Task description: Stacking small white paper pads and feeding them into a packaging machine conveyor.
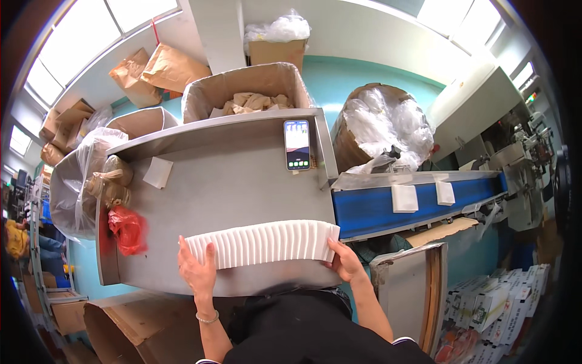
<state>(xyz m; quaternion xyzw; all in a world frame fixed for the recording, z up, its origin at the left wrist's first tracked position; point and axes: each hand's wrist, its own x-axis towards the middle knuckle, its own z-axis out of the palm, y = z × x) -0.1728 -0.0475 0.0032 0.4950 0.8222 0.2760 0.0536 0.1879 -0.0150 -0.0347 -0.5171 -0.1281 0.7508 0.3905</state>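
Note:
A long row of white paper napkin stacks [260,244] stands on edge near the front of the metal table [224,176], bowing slightly. My left hand [197,267] presses against its left end, thumb on the near side and fingers around the end. At the other end my right hand [345,261] grips the last stack, its fingers partly hidden. Between them the row is squeezed together. On the blue conveyor belt [376,209] to the right lie two separate white napkin stacks [404,199] [445,193].
A phone [297,145] lies at the table's back right, and a white sheet [158,173] at its back left. A red plastic bag [127,230] and brown bundles [112,182] sit along the left edge. Lined bins [242,76] stand behind; a drum with clear plastic [385,124] stands beyond the belt.

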